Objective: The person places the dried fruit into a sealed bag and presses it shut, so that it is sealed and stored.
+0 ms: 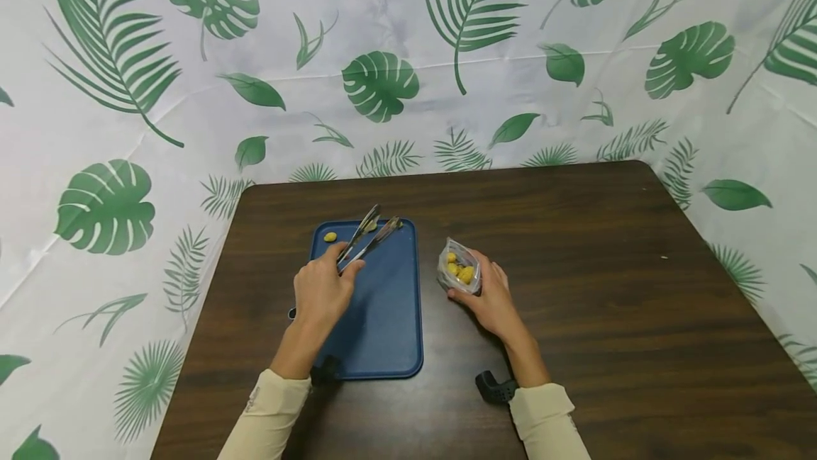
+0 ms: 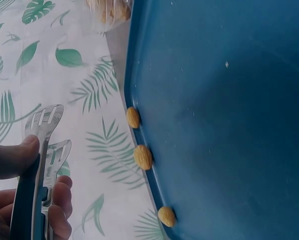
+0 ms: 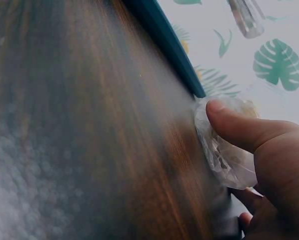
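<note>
My left hand [image 1: 322, 286] grips metal tongs [image 1: 385, 232] with dark handles above the blue tray [image 1: 383, 332]. The tongs' slotted tips stand apart, and the left wrist view shows nothing between them. Along the tray's far edge lie a first almond [image 2: 166, 216], a second almond [image 2: 143, 157] and a third almond [image 2: 133, 117]. To the right of the tray, my right hand [image 1: 491, 297] holds a clear plastic bag [image 3: 224, 155], thumb on one side. Its mouth gapes upward, showing several almonds [image 1: 466, 274] inside. The right fingers are partly hidden behind the bag.
Both things rest on a dark wood-grain table [image 1: 606, 290]. A leaf-patterned white cloth [image 1: 408, 127] hangs behind the table and along its sides. Near the right wrist shows a black wrist device [image 1: 494, 388].
</note>
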`<state>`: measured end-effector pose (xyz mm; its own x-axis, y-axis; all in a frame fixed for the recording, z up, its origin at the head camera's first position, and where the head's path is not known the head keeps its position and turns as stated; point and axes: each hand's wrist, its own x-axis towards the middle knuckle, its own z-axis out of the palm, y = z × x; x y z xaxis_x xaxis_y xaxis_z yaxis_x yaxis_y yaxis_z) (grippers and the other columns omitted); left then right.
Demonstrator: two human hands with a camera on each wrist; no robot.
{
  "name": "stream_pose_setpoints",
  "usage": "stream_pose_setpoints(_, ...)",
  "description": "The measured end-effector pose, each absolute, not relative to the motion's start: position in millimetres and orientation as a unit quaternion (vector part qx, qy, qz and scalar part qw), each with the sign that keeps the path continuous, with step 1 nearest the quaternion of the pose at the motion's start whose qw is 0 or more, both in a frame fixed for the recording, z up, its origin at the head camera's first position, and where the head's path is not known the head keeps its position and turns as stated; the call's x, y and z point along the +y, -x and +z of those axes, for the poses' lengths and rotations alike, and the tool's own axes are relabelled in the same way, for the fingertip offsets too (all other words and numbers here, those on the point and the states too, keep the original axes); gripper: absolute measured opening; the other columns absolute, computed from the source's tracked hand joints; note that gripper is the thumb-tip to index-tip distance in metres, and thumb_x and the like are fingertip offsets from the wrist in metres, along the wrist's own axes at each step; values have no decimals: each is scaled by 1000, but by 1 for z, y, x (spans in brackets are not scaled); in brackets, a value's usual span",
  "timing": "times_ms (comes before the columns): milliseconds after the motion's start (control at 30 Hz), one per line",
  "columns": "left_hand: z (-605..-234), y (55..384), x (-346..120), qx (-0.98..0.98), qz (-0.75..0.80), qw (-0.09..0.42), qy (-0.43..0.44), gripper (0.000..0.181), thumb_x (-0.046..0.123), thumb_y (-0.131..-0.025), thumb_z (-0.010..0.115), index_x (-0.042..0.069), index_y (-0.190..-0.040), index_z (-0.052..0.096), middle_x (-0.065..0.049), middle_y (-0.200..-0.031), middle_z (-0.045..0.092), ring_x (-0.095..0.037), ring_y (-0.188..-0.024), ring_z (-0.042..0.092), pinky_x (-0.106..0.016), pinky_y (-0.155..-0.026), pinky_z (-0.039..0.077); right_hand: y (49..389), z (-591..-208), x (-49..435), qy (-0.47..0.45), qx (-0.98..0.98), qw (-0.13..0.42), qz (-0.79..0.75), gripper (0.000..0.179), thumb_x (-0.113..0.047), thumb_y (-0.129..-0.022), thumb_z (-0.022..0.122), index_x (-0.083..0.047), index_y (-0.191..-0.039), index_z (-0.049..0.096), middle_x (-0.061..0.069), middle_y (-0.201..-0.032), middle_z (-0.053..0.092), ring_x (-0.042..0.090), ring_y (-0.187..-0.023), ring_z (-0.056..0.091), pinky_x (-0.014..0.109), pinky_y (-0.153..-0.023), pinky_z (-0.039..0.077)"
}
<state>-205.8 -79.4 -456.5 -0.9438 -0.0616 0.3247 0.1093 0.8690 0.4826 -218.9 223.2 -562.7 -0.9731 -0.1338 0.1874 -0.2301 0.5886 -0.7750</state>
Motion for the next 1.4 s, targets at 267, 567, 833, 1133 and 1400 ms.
stream_pose_setpoints(267, -453, 208, -90, -952, -258, 162, -5, 45, 30, -92, 79, 4, -127, 70, -13, -66, 69, -28, -53, 57, -50, -57, 49, 219, -561, 223, -100, -890, 55, 441, 89, -24, -82, 88, -5, -153, 37, 23, -146, 56, 41, -134, 50, 61, -122, 13)
stream_pose_setpoints(567, -452, 208, -103, -951, -256, 172, -27, 47, 30, -91, 79, 2, -128, 69, -20, -73, 73, -41, -64, 66, -57, -64, 52, 220, -559, 221, -97, -889, 46, 446, 89, -24, -83, 88, -5, -154, 37, 23, -147, 55, 42, -137, 47, 61, -123, 13)
stream_pose_setpoints(833, -457, 211, -111, -955, -248, 160, -32, 47, 30, -92, 78, 2, -128, 69, -20, -73, 72, -37, -59, 63, -55, -60, 51, 221, -559, 220, -94, -889, 44, 445, 89, -24, -83, 88, -6, -154, 37, 22, -147, 55, 42, -139, 45, 60, -123, 12)
stream_pose_setpoints(1133, -462, 215, -122, -960, -233, 150, -51, 47, 30, -93, 77, 1, -129, 68, -26, -88, 75, -42, -68, 69, -58, -64, 52, 221, -559, 219, -96, -888, 43, 447, 89, -24, -83, 88, -5, -153, 37, 23, -147, 55, 42, -138, 46, 60, -123, 12)
stream_pose_setpoints(1400, -467, 221, -133, -965, -214, 141, -63, 49, 30, -94, 75, 0, -131, 66, -30, -95, 75, -48, -76, 71, -61, -69, 53, 222, -560, 221, -97, -892, 41, 440, 88, -25, -84, 87, -6, -154, 36, 23, -147, 55, 42, -138, 48, 60, -124, 11)
